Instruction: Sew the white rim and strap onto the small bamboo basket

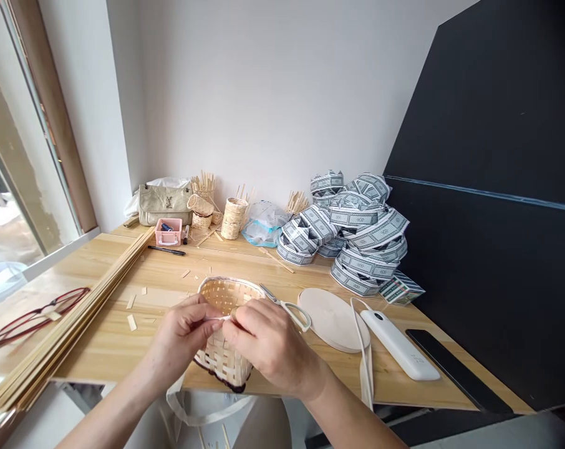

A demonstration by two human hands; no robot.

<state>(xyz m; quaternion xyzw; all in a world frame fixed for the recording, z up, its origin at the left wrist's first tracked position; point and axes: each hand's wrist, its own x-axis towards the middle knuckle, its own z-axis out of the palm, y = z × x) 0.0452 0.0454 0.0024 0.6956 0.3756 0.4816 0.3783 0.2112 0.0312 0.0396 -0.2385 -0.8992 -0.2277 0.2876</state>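
A small woven basket point(233, 358) stands at the table's front edge, its opening facing up and a white band along its rim. My left hand point(184, 333) is closed in a pinch on a thin white ribbon point(217, 318) at the near side of the rim. Just right of it, my right hand point(273, 343) is closed too, thumb and fingers pressed on the ribbon at the rim; its fingertips are partly hidden. A loose length of pale ribbon hangs below the table edge. Scissors point(292, 312) with pale handles lie right behind the basket.
Right of the basket lie a flat roll of pale ribbon point(332, 317), a white device point(399, 346) and a black bar point(455, 368). Long wooden strips point(77, 312) and red glasses point(42, 316) are on the left. Printed paper coils point(357, 237) pile up behind.
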